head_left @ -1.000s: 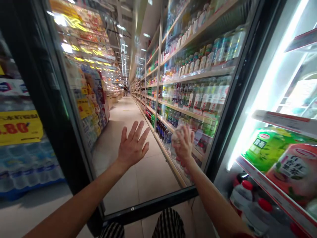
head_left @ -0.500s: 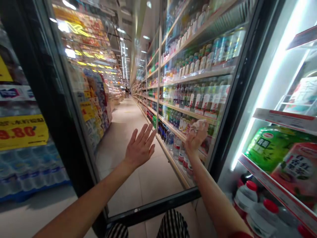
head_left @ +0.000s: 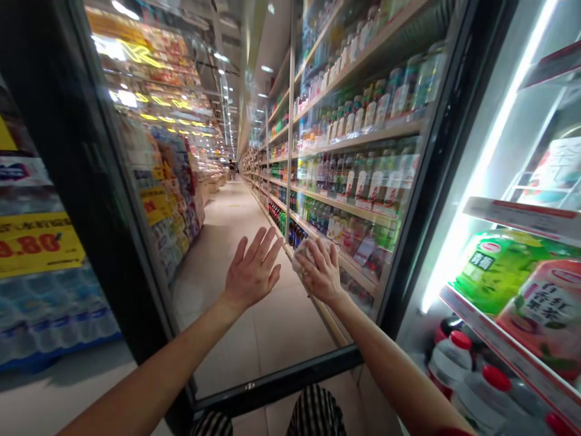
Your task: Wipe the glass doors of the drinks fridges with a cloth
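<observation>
A black-framed glass door (head_left: 254, 339) fills the middle of the head view, with the aisle showing through it or mirrored in it. My left hand (head_left: 252, 266) lies flat against the pane, its fingers spread and nothing in it. To the right of it, my right hand (head_left: 320, 275) presses a crumpled whitish cloth (head_left: 302, 257) against the glass. The fingers of that hand cover most of the cloth. Both hands rest at about the same height, in the lower half of the pane.
At right is a lit cooler with green (head_left: 494, 272) and pink drink packs on a shelf (head_left: 499, 330) and red-capped bottles (head_left: 454, 357) below. Stacked bottled water (head_left: 54, 303) with a yellow price sign (head_left: 40, 242) stands at left. My knees (head_left: 315, 412) are close under the door's bottom rail.
My right hand moved with the cloth up and right across the glass, then back down and left, nearer my left hand. My left hand stays spread on the pane.
</observation>
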Demonstrator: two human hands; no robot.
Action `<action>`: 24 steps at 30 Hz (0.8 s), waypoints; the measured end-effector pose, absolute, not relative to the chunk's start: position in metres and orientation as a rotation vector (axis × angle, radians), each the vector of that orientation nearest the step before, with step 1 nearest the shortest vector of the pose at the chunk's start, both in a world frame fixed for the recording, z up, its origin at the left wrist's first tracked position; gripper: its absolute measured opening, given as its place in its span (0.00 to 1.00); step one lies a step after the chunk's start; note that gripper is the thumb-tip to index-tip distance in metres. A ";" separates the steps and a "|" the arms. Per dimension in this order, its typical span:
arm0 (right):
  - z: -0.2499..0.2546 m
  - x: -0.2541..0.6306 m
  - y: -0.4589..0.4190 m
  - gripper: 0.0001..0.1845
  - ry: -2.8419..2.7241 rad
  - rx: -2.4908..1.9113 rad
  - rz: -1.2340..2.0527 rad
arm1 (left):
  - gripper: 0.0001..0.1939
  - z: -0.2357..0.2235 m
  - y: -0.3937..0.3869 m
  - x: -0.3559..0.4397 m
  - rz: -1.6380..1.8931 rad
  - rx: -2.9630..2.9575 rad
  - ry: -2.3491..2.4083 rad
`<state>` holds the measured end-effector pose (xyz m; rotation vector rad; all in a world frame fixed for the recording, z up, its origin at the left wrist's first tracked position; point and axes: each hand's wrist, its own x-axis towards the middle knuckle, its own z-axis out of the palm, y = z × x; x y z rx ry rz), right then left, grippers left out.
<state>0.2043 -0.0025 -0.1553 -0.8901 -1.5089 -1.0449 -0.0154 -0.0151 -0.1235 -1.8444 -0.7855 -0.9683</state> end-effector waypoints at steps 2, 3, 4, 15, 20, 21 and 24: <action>-0.153 0.212 -0.002 0.23 -1.461 -0.902 -1.043 | 0.29 -0.124 -0.015 -0.016 -0.982 -1.851 -0.772; -0.151 0.217 -0.001 0.25 -1.335 -0.944 -1.017 | 0.29 -0.124 -0.015 -0.016 -0.988 -1.852 -0.767; -0.148 0.220 0.000 0.27 -1.188 -0.990 -0.984 | 0.30 -0.124 -0.015 -0.015 -0.994 -1.853 -0.763; -0.148 0.201 0.002 0.26 -1.264 -0.998 -0.992 | 0.28 -0.124 -0.015 -0.016 -0.990 -1.847 -0.760; -0.146 0.194 0.000 0.22 -1.391 -0.959 -1.006 | 0.29 -0.123 -0.015 -0.015 -0.998 -1.852 -0.760; -0.146 0.195 -0.002 0.21 -1.511 -0.914 -1.043 | 0.29 -0.123 -0.015 -0.015 -0.995 -1.855 -0.761; -0.140 0.211 -0.003 0.26 -1.477 -0.897 -1.058 | 0.28 -0.124 -0.015 -0.015 -0.982 -1.847 -0.769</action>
